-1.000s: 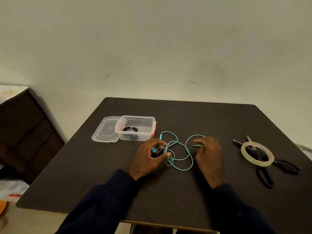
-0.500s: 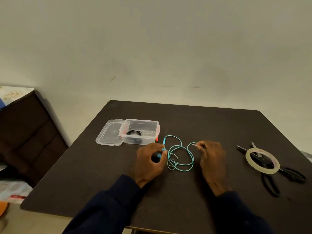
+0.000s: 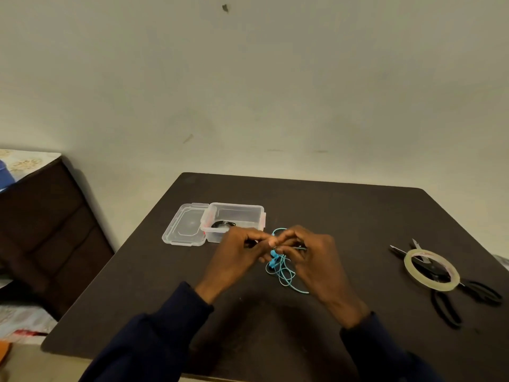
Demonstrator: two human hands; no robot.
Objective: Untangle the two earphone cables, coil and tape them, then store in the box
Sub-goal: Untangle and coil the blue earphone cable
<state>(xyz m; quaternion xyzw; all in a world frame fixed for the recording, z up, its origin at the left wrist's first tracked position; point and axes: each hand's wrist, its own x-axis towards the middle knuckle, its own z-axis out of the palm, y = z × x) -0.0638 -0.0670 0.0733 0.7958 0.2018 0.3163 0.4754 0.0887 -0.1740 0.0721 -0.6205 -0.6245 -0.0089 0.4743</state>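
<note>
Two hands meet over the table's (image 3: 330, 205) middle: my left hand (image 3: 237, 255) and right hand (image 3: 314, 257) each pinch the teal cable (image 3: 283, 274), loops dangling; the open box (image 3: 237, 216) sits nearer the far edge.

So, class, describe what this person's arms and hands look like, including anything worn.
The left sleeve and right sleeve are long, dark navy, ending at the wrists. The left hand and right hand are bare: no gloves, rings or watch visible.

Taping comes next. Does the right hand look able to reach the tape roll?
Probably yes, once freed: the right hand holds the teal cable, but nothing stands between it and the tape roll.
</note>
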